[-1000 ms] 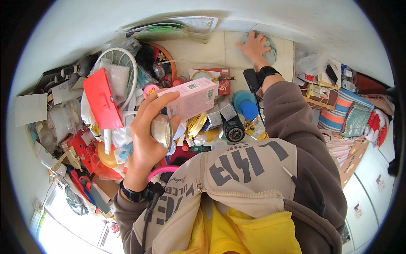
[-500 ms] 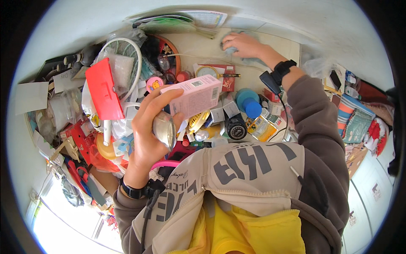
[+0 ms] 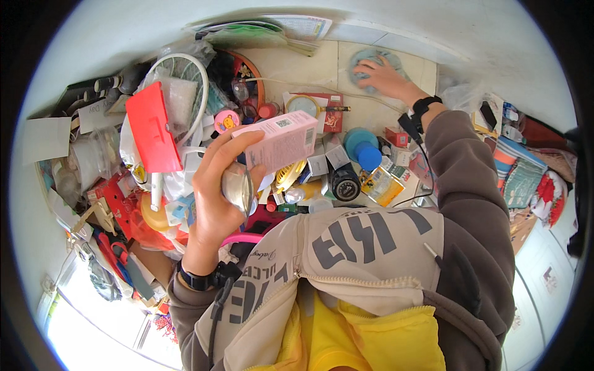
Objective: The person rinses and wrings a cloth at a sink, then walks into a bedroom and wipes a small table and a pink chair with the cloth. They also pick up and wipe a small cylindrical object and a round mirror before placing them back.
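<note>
My left hand (image 3: 213,185) is raised over the cluttered tabletop. Its fingers are wrapped round a pink box (image 3: 284,142) and, below that, a round silvery container (image 3: 237,188). At the far side, my right hand (image 3: 383,79) presses a grey-blue cloth (image 3: 365,57) flat on the bare cream tiled surface (image 3: 322,62). Closest to the cloth on the near side lie a magnifying glass (image 3: 304,106) and a red box (image 3: 333,117).
A white-rimmed racket (image 3: 203,86) and a red folder (image 3: 154,127) stand at left. Blue-capped bottle (image 3: 369,157), black jar (image 3: 345,185) and yellow-labelled pack (image 3: 382,187) crowd the middle. A thin cable (image 3: 297,82) crosses the tiles. Folded textiles (image 3: 516,176) are at right.
My right hand has slid the cloth to the right across the tiles, and more of the cloth shows. The left hand has barely moved, still holding the pink box and container.
</note>
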Demonstrator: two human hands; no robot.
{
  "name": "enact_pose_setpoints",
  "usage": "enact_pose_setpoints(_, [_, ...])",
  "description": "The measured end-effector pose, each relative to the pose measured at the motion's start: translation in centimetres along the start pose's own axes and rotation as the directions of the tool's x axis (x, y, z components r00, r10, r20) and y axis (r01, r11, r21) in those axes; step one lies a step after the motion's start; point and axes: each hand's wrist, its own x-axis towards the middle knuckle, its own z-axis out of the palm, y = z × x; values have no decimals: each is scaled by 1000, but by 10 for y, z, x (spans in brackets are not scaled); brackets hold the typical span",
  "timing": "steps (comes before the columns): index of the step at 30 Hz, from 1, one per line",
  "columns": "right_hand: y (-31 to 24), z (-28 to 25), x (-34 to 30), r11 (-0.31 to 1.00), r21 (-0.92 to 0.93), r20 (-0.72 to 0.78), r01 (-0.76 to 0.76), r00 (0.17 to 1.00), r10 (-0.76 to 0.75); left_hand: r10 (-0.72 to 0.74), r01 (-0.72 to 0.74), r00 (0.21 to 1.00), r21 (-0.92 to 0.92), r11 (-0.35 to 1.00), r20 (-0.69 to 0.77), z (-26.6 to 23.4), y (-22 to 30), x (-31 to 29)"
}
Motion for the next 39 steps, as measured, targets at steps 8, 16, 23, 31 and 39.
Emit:
enact_pose_setpoints(8, [49, -45, -67, 788, 505, 44, -352, 922, 384, 30, -30, 1000, -25, 999, 3, -1, 0, -6])
enact_pose_setpoints(16, [46, -109, -73, 839, 537, -111, -89, 978, 175, -27, 26, 1000, -53, 998, 0, -4, 4, -4])
enact_pose_setpoints(23, [35, -21, -48, 467, 331, 32, -820, 505, 863, 22, -22, 1000, -27, 999, 11, 0, 3, -1])
enact_pose_setpoints(31, [-8, 28, 11, 507, 385, -7, -771, 547, 837, 13, -13, 999, -5, 1000, 43, 9, 11, 6])
enact_pose_setpoints(39, [30, 3, -52, 680, 441, -61, -586, 736, 674, 17, -18, 999, 16, 1000, 40, 6, 19, 9])
